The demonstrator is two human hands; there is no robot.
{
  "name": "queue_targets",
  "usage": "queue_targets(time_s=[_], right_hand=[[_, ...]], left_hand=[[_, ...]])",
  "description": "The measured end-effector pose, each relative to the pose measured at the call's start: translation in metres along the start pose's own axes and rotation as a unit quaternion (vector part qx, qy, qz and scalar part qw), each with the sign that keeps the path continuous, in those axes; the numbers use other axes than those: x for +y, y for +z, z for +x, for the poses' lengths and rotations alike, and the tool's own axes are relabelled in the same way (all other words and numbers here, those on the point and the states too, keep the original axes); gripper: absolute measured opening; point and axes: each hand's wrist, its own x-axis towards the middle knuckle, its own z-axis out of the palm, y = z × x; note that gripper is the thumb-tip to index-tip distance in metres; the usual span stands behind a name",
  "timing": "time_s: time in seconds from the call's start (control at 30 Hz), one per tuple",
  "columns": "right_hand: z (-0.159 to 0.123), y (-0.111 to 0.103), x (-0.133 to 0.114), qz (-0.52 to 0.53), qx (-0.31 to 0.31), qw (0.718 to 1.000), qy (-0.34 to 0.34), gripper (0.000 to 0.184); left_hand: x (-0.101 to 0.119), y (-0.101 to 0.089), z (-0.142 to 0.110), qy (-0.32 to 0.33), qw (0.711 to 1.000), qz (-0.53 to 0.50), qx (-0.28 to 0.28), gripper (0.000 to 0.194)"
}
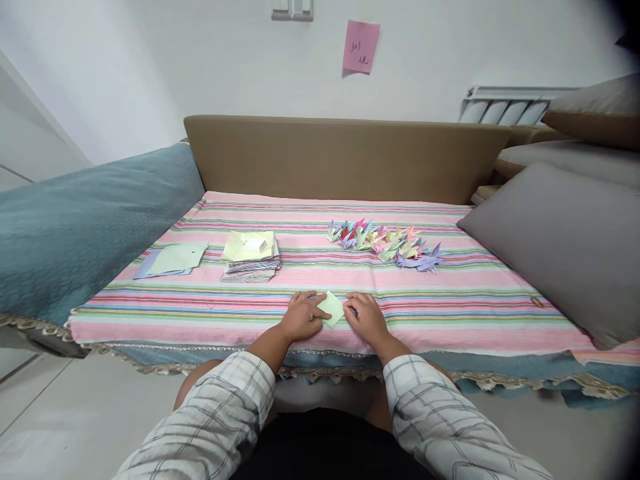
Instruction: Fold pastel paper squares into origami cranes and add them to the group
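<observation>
A small pale green folded paper (332, 309) lies as a diamond on the striped cloth, close to the front edge. My left hand (304, 316) holds its left side down, with a finger reaching over the paper. At the right corner, the thumb and fingers of my right hand (365, 317) are drawn together on the paper. Behind my hands, to the right, several folded paper cranes (385, 241) in many colours sit in a cluster. To the left stands a stack of square paper sheets (250, 265) with a small white block (255, 245) on top.
Loose green and lilac sheets (176, 259) lie at the left of the striped cloth (150, 320). A blue-covered armrest (95, 220) bounds the left side. A grey cushion (560, 240) leans at the right, and a brown backrest (345, 157) runs along the back.
</observation>
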Motion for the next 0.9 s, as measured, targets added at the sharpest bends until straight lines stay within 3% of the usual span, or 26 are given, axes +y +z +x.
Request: queue_targets(time_s=[0.2, 0.33, 0.43, 0.57, 0.9], right_hand=[[0.000, 0.000, -0.002, -0.005, 0.005, 1.000, 0.002, 0.015], [0.000, 0.000, -0.003, -0.011, 0.007, 1.000, 0.003, 0.015], [0.000, 0.001, -0.003, -0.011, 0.008, 1.000, 0.001, 0.014], [0.000, 0.002, -0.001, -0.010, 0.011, 1.000, -0.005, 0.013], [0.000, 0.001, -0.002, -0.005, 0.005, 1.000, 0.004, 0.014]], left_hand=[[0.007, -0.004, 0.006, -0.021, 0.999, -0.003, 0.023, 0.021], [0.019, -0.004, 0.015, -0.031, 0.994, 0.078, 0.065, 0.018], [0.026, 0.001, 0.020, 0.014, 0.987, 0.139, 0.082, 0.025], [0.021, 0.012, 0.018, 0.057, 0.990, 0.126, 0.041, 0.037], [-0.006, 0.012, -0.013, 0.056, 0.988, 0.131, 0.057, 0.054]])
